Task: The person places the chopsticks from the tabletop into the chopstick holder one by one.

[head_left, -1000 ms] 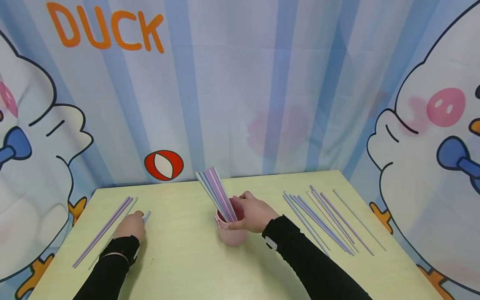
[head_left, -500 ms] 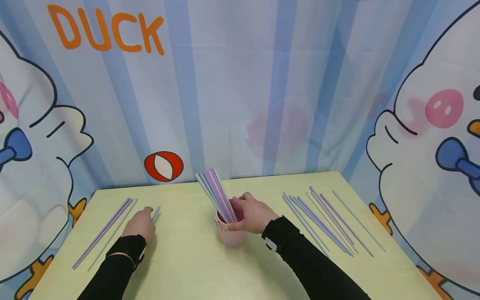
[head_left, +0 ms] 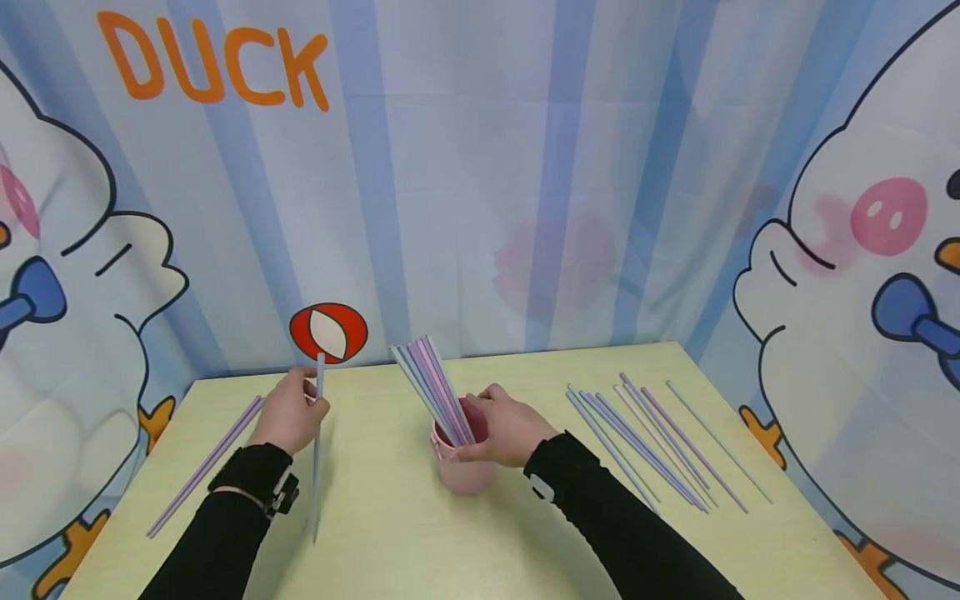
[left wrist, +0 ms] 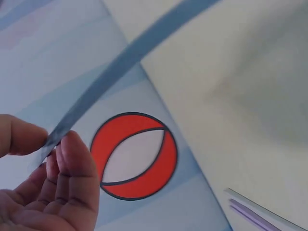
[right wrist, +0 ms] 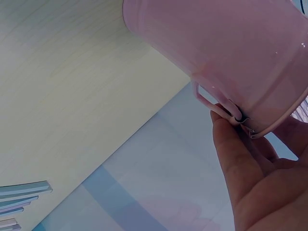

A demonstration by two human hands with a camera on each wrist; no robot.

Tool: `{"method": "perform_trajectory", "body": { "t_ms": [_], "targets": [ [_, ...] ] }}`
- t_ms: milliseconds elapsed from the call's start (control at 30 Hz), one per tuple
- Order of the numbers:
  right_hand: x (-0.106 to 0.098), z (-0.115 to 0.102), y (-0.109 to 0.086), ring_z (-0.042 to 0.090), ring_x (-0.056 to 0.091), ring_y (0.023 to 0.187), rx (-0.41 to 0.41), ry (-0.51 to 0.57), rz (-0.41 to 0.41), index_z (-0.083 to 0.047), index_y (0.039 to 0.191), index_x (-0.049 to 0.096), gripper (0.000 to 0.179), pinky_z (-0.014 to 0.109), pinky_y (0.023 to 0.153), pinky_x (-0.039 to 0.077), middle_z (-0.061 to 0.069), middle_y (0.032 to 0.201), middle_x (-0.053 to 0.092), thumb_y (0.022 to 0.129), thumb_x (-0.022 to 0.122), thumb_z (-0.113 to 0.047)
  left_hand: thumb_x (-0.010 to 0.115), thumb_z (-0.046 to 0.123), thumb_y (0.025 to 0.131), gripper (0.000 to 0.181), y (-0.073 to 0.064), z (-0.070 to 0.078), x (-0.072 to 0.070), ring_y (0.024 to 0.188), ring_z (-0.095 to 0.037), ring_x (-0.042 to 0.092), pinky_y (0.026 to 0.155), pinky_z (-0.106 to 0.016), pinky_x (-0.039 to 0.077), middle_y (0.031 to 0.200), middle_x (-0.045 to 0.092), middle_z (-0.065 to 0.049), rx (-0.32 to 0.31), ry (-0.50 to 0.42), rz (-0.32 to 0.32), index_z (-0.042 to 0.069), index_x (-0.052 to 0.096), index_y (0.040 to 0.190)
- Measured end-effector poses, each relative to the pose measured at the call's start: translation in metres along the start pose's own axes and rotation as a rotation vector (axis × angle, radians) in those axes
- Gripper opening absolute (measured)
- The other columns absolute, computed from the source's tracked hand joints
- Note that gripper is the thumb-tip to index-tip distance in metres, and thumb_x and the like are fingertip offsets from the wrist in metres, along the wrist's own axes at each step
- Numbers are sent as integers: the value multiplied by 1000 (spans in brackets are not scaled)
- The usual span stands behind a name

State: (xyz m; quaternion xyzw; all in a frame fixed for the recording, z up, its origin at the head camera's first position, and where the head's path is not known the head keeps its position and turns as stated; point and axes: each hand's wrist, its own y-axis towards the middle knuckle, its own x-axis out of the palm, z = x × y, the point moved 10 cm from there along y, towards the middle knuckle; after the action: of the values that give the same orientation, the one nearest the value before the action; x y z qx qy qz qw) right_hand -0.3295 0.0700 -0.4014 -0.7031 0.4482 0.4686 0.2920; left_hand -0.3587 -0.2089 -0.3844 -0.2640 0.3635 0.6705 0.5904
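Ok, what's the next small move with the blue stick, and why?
Probably carry the blue stick over to the pink cup: the left hand pinches it near its top, the right hand holds the cup, and similar sticks lean in it.

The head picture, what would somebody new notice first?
Probably the pink cup near the table's middle, with pastel sticks leaning out of it. Then maybe the big orange DUCK letters at the backdrop's top left, and the red-and-white ball printed lower, behind the pale blue stick in the left grip.

Black sleeves end in black wristbands, a thin pale band circling the left one.
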Motion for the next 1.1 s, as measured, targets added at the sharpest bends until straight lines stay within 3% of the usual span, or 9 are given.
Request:
{"method": "perform_trajectory", "body": {
  "t_ms": [233, 433, 600, 700, 967, 1100],
  "targets": [
    [1, 1, 1, 20, 58, 98, 12, -3, -7, -16, 142, 52, 85, 37, 89, 54, 6, 121, 50, 73, 76, -59, 48, 12, 96, 48, 0, 30, -23, 88, -33, 58, 65, -40, 52, 108, 51, -20, 4, -145, 80, -7, 30, 136],
    [0, 1, 1, 20, 58, 98, 15, -2, -8, -16, 142, 53, 84, 38, 89, 54, 5, 120, 51, 73, 76, -59, 45, 17, 101, 51, 2, 51, -32, 84, -30, 61, 74, -42, 61, 113, 48, -20, 25, -297, 129, -3, 24, 142],
    [-1, -1, 0, 20, 58, 96, 6, -2, -3, -16, 140, 54, 82, 38, 88, 54, 5, 119, 51, 73, 76, -59, 43, 17, 101, 51, 1, 67, -39, 78, -27, 59, 65, -19, 58, 110, 49, -18, 49, -399, 172, 0, 22, 144],
    [-1, -1, 0, 20, 58, 96, 0, -9, -1, -16, 140, 54, 82, 37, 88, 54, 6, 119, 51, 73, 76, -59, 44, 17, 101, 52, 1, 75, -42, 76, -25, 60, 61, -12, 54, 108, 48, -16, 71, -453, 202, 1, 21, 145],
    [0, 0, 0, 20, 58, 99, 9, 1, -4, -15, 141, 53, 84, 37, 89, 54, 6, 121, 51, 73, 76, -58, 48, 15, 100, 49, -2, 94, -49, 80, -22, 62, 61, -11, 55, 106, 50, -13, 121, -559, 296, 0, 25, 141],
    [0, 0, 0, 20, 58, 99, 12, 0, -3, -15, 142, 53, 84, 37, 90, 54, 6, 122, 50, 73, 76, -58, 47, 17, 101, 49, -2, 102, -46, 82, -24, 64, 64, -13, 55, 105, 51, -14, 131, -558, 298, -1, 25, 141]
  ]
}}
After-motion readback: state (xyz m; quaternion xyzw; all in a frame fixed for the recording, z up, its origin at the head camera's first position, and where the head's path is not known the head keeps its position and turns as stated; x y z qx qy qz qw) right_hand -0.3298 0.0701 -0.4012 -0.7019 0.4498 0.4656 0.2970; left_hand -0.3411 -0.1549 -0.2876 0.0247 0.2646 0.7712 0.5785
